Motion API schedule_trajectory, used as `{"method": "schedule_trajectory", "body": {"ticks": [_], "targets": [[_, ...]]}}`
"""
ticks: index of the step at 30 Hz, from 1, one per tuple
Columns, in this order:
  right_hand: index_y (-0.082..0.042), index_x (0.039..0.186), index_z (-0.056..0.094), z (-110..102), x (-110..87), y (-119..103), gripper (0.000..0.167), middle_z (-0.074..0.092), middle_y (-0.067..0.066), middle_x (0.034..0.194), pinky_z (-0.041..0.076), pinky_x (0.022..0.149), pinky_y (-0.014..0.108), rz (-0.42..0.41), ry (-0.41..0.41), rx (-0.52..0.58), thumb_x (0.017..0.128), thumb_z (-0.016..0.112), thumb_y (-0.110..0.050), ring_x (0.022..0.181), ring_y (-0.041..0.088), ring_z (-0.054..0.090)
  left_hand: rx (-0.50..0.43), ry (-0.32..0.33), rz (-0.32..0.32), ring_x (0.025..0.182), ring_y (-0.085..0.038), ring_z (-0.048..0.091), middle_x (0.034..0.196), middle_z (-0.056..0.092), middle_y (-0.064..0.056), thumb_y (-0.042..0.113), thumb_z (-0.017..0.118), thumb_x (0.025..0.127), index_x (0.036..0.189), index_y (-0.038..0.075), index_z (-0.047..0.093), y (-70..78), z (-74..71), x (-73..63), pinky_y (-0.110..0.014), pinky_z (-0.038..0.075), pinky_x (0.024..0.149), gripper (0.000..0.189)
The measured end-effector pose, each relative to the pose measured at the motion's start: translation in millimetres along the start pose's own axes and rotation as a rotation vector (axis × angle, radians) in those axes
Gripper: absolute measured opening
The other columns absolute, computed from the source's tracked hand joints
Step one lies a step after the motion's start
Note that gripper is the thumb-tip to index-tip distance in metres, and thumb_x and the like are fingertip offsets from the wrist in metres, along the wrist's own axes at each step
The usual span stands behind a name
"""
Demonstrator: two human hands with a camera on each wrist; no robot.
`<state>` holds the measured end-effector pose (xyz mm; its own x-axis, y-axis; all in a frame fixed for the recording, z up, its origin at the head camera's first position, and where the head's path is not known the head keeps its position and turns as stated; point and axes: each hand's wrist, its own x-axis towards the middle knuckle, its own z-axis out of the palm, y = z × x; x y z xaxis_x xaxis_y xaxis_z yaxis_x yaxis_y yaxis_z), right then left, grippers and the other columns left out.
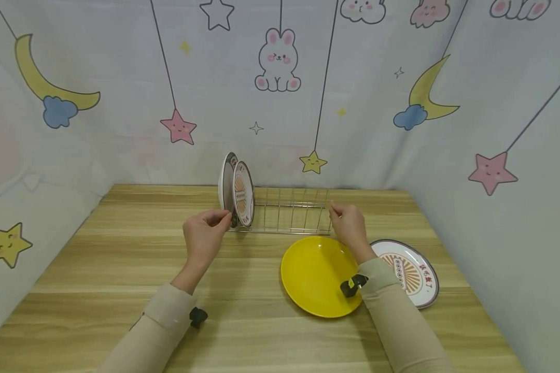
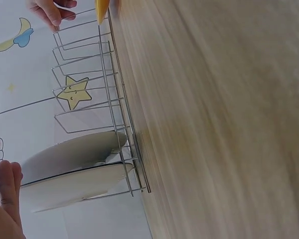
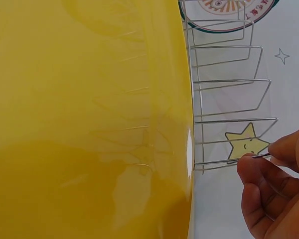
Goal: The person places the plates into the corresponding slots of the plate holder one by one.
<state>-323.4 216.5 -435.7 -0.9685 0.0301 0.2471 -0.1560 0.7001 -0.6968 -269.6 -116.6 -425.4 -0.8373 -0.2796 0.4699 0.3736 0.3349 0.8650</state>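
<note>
A wire dish rack (image 1: 291, 217) stands toward the back of the table, two patterned plates upright in its left end: a larger plate (image 1: 226, 184) and a smaller plate (image 1: 244, 194). My left hand (image 1: 205, 235) has thumb and fingers pinched together at the rack's left end, beside the larger plate; the exact grip is partly hidden. With thumb and forefinger, my right hand (image 1: 350, 228) pinches the end wire at the rack's right, plainest in the right wrist view. Below that hand lies a yellow plate (image 1: 315, 274), flat in front of the rack.
Partly under my right forearm, a white oval plate (image 1: 420, 280) with an orange ray pattern lies on the wooden table (image 1: 242, 321). A printed cloth (image 1: 280, 129) with stars, moons and a rabbit hangs behind and along the sides.
</note>
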Motion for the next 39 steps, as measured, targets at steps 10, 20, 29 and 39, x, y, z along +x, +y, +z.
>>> {"method": "schedule_trajectory", "body": {"ticks": [10,20,29,39], "targets": [[-0.009,0.128,0.065,-0.1,2.1,1.7,0.029,0.072,0.013,0.086,0.032,0.041,0.024,-0.018,0.021,-0.033,0.100,0.059,-0.017,0.044,0.013,0.039,-0.032,-0.025,-0.022,0.059,-0.007,0.066,0.078,0.073,-0.014,0.002,0.076,0.085,0.085,-0.004,0.076,8.0,1.6,-4.2,-0.019,0.056,0.054,0.006],[-0.008,0.129,0.063,-0.7,2.0,0.4,0.031,0.073,0.014,0.093,0.031,0.040,0.022,-0.020,0.013,-0.024,0.100,0.059,-0.017,0.043,0.012,0.037,0.003,-0.078,-0.068,0.063,-0.012,0.067,0.081,0.073,-0.011,0.004,0.076,0.086,0.086,-0.002,0.076,12.1,4.1,-11.3,-0.020,0.056,0.055,0.005],[-0.007,0.129,0.063,-1.0,1.2,-0.5,0.031,0.072,0.015,0.091,0.032,0.040,0.022,-0.030,0.011,-0.015,0.100,0.060,-0.015,0.042,0.012,0.037,0.036,-0.146,-0.102,0.066,-0.015,0.068,0.081,0.073,-0.012,0.003,0.076,0.085,0.086,-0.001,0.076,10.2,9.7,-18.3,-0.019,0.055,0.056,0.004],[-0.007,0.130,0.062,-0.1,2.0,1.6,0.031,0.071,0.015,0.085,0.032,0.040,0.022,-0.037,0.011,-0.015,0.101,0.059,-0.017,0.043,0.012,0.037,-0.006,-0.302,-0.146,0.068,-0.018,0.070,0.077,0.072,-0.009,0.004,0.074,0.087,0.090,-0.003,0.075,6.8,15.4,-28.8,-0.024,0.058,0.060,0.007]]}}
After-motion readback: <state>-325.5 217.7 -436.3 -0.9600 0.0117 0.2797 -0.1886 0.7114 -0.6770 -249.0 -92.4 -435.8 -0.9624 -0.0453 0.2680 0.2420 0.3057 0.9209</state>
